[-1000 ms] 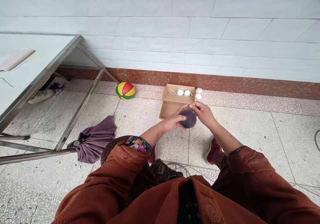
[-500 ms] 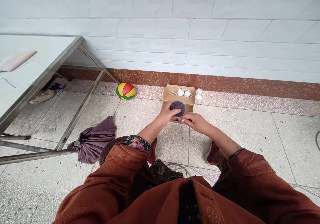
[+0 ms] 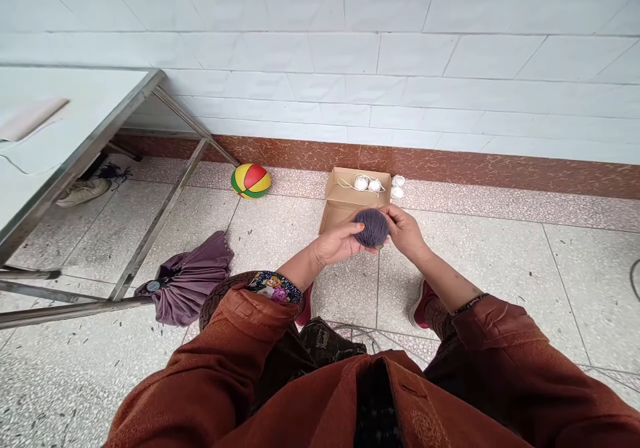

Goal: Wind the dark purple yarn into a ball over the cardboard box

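Note:
A ball of dark purple-grey yarn [image 3: 371, 228] rests in my left hand [image 3: 341, 243], thumb on its near face and fingers under it. My right hand [image 3: 404, 232] is at the ball's upper right side, fingers closed in a pinch on the yarn; the strand itself is too fine to make out here. Just beyond the hands an open cardboard box [image 3: 336, 215] sits on the floor, partly hidden by them. Two white yarn balls [image 3: 367, 183] lie in its raised lid part, with a loose strand. More white yarn balls [image 3: 397, 187] stand beside the box on the right.
A striped ball [image 3: 251, 181] lies on the floor near the wall. To the left stands a metal-framed table [image 3: 115, 111], with a folded purple umbrella [image 3: 195, 281] by its lower bar and a shoe [image 3: 84, 193] underneath. A cable [image 3: 635, 278] shows at the right edge.
The yarn ball has shifted right and slightly nearer in my left hand, and looks turned. My right hand has moved from below the ball up to its right side.

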A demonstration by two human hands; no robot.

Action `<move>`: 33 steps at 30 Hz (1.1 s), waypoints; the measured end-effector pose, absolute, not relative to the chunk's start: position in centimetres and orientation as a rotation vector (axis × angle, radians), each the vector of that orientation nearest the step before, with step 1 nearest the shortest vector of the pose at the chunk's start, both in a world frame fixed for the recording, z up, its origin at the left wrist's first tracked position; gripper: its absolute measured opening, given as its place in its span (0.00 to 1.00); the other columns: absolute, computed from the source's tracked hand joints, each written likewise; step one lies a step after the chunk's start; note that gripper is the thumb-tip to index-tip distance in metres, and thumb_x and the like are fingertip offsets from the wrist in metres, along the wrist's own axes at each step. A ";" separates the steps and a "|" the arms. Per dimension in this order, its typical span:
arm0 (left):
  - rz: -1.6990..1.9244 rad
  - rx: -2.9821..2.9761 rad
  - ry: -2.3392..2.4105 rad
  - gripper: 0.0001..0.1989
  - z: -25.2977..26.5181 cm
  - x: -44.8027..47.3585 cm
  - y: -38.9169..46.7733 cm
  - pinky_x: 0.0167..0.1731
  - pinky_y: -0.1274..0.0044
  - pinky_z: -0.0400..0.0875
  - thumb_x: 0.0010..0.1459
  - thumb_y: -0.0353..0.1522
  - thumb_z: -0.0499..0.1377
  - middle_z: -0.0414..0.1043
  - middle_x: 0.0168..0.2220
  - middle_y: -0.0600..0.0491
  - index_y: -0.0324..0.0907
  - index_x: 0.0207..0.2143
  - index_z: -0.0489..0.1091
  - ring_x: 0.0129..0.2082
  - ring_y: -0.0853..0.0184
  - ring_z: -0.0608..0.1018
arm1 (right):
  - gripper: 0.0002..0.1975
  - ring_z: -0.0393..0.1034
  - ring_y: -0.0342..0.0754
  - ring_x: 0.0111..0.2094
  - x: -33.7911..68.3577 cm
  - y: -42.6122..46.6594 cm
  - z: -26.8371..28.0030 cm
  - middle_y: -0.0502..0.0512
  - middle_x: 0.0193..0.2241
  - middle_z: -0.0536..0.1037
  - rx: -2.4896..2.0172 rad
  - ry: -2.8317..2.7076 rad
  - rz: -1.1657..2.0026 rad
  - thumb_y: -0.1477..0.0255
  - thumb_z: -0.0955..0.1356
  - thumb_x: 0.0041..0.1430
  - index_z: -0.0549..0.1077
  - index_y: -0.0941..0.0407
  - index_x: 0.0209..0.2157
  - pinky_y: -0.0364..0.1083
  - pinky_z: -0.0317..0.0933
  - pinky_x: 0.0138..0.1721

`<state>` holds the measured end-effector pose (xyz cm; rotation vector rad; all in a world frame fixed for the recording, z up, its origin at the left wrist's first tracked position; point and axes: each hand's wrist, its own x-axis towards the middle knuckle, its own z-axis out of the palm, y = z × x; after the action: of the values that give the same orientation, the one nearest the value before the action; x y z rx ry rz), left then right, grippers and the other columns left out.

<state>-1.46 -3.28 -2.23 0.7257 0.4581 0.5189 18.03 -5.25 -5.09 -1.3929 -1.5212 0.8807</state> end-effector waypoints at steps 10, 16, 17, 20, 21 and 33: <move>0.796 0.642 0.663 0.24 -2.7 -1.6 -1.6 0.42 0.68 0.73 0.49 0.34 0.64 0.76 0.46 0.47 0.42 0.50 0.68 0.44 0.60 0.77 | 0.08 0.72 0.50 0.36 17.7 -6.0 -5.8 0.55 0.35 0.77 -1.402 -1.908 0.859 0.70 0.62 0.68 0.72 0.54 0.37 0.47 0.63 0.39; 0.860 0.948 0.913 0.29 -3.4 -1.3 -1.6 0.53 0.68 0.66 0.45 0.33 0.70 0.72 0.49 0.49 0.43 0.50 0.68 0.50 0.61 0.74 | 0.08 0.69 0.45 0.31 17.4 -6.3 -4.5 0.50 0.30 0.76 -1.221 -1.994 1.012 0.68 0.66 0.66 0.74 0.54 0.33 0.44 0.61 0.35; 0.858 1.007 0.945 0.30 -3.5 -1.3 -1.6 0.55 0.68 0.65 0.44 0.34 0.70 0.72 0.49 0.49 0.43 0.51 0.68 0.51 0.60 0.73 | 0.08 0.69 0.45 0.31 17.4 -6.3 -4.2 0.50 0.30 0.76 -1.171 -1.975 1.044 0.67 0.66 0.65 0.75 0.54 0.34 0.44 0.62 0.36; 0.769 1.105 0.958 0.30 -3.7 -1.3 -1.9 0.55 0.67 0.65 0.47 0.35 0.70 0.72 0.49 0.49 0.44 0.53 0.68 0.51 0.59 0.73 | 0.09 0.71 0.46 0.33 17.5 -6.1 -3.3 0.52 0.32 0.78 -1.129 -1.832 1.071 0.64 0.68 0.65 0.76 0.53 0.35 0.46 0.64 0.37; 0.713 1.101 0.924 0.30 -3.7 -1.3 -2.1 0.52 0.67 0.67 0.48 0.36 0.69 0.72 0.49 0.49 0.45 0.54 0.68 0.51 0.59 0.73 | 0.09 0.71 0.47 0.33 17.7 -5.9 -3.1 0.52 0.32 0.78 -1.151 -1.767 1.052 0.63 0.68 0.65 0.77 0.53 0.35 0.46 0.64 0.38; 0.553 0.712 0.493 0.37 -2.6 -1.6 -2.8 0.35 0.71 0.72 0.50 0.37 0.62 0.73 0.55 0.45 0.47 0.64 0.63 0.44 0.57 0.79 | 0.13 0.64 0.46 0.27 18.7 -4.9 -5.9 0.49 0.25 0.71 -1.506 -1.499 0.999 0.61 0.64 0.64 0.70 0.53 0.29 0.45 0.59 0.32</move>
<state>-1.65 -2.78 -2.63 0.7123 0.4928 0.5530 18.69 -4.88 -5.91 -1.5056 -1.4989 0.9985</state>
